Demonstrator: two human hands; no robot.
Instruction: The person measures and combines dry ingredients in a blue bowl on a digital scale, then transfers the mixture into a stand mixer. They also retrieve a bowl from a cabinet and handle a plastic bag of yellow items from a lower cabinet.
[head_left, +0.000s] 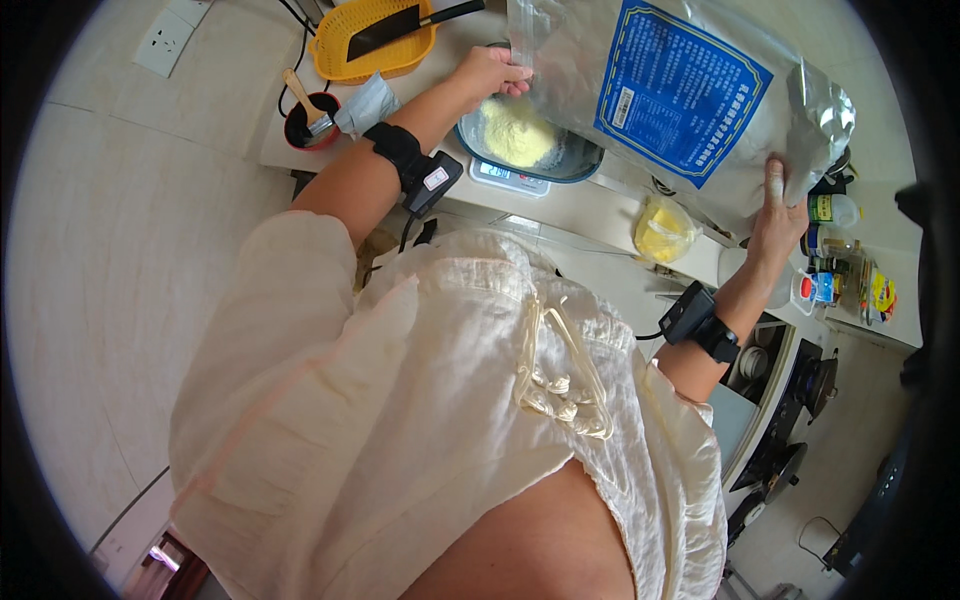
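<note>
A large silvery plastic bag (562, 90) with a blue printed label (679, 90) is held up between both hands. My left hand (491, 73) pinches the bag's opening edge, over the rim of a dark basin. My right hand (778, 210) grips the crumpled far end of the bag. Below the opening lies a mound of pale yellow powder (517, 133) in the dark blue-grey basin (574, 166). That basin rests on a white digital kitchen scale (510, 180) with a lit display. The bag hides the basin's upper right part.
A yellow plastic basket (337, 64) with a black cleaver (386, 32) across it stands back left. Nearby are a red-rimmed bowl (292, 142) with a wooden-handled brush and a foil pouch (367, 105). A bag of yellow butter-like pieces (664, 231) sits at the counter's front edge. Bottles (832, 210) stand right.
</note>
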